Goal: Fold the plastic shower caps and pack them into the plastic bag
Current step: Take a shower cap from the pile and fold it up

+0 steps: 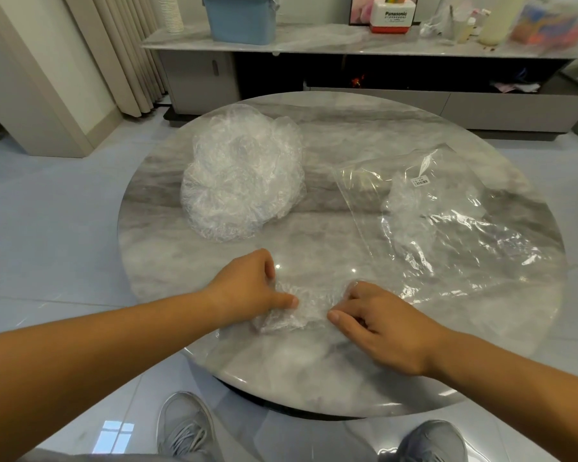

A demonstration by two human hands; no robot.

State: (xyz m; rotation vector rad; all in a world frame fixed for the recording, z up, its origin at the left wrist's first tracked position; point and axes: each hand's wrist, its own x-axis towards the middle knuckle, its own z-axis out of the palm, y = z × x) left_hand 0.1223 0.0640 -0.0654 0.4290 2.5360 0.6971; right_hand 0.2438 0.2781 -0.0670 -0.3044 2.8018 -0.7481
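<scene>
Left hand (247,288) and right hand (377,325), each grip pinches one crumpled shower cap (294,316), low on worktop (314,378), cap pile (244,175) behind left, plastic bag (447,225) lies right.

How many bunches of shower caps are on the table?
3: a pile far left, a cap between left hand and right hand, a bundle inside the bag. Others may be hidden.

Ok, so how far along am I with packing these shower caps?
Partway. Some crumpled plastic, likely folded caps, already sits in the plastic bag. Your left hand and right hand hold one shower cap, mid-fold, at the near edge of the table. A pile of unfolded caps is left.
</scene>
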